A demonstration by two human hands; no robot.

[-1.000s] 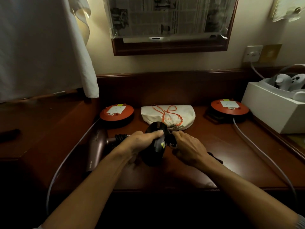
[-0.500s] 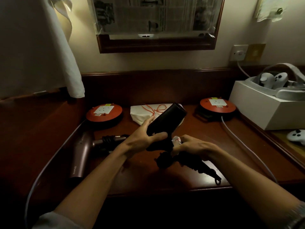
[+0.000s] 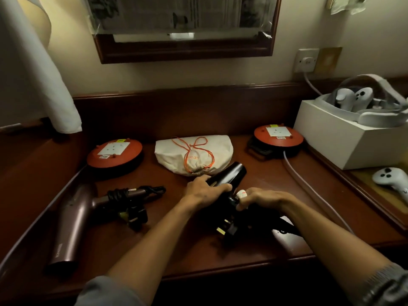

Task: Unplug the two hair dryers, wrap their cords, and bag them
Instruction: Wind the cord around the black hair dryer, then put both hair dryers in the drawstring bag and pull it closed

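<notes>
Black plastic is showing between the two hands: the black dryer (image 3: pixel 229 176) is lying at the middle of the desk (image 3: pixel 254 173), its barrel pointing far and right toward the bag (image 3: pixel 212 149). The left hand (image 3: pixel 204 191) is curling over the barrel's near end and gripping it. The right hand (image 3: pixel 262 198) is wrapping its fingers around the dryer's handle, beside a small white tag (image 3: pixel 241 193) with red print. The dryer's cord (image 3: pixel 284 225) is trailing near and right under the right forearm, and its plug (image 3: pixel 228 228) is sitting just near the hands with its pins pointing left.

Left of that, the brown dryer (image 3: pixel 70 221) is lying flat on the desk with its barrel pointing near; its cord (image 3: pixel 120 194) is sitting wound around the handle and its plug (image 3: pixel 134 215) is resting beside it. The white bag is lying at the far middle, its mouth gathered by an orange drawstring (image 3: pixel 194 149).

Two orange cable reels are sitting on either side of the bag, the left reel (image 3: pixel 114 152) and the right reel (image 3: pixel 278 135), each with a grey cable running toward the near edge. A white box (image 3: pixel 344 138) at the far right is carrying a headset (image 3: pixel 375 109), and a white controller (image 3: pixel 390 177) is lying near it. On the wall a socket (image 3: pixel 306 60) is holding a plug, and a framed mirror (image 3: pixel 185 29) is hanging at the far middle. White cloth (image 3: pixel 33 62) is hanging at the far left.
</notes>
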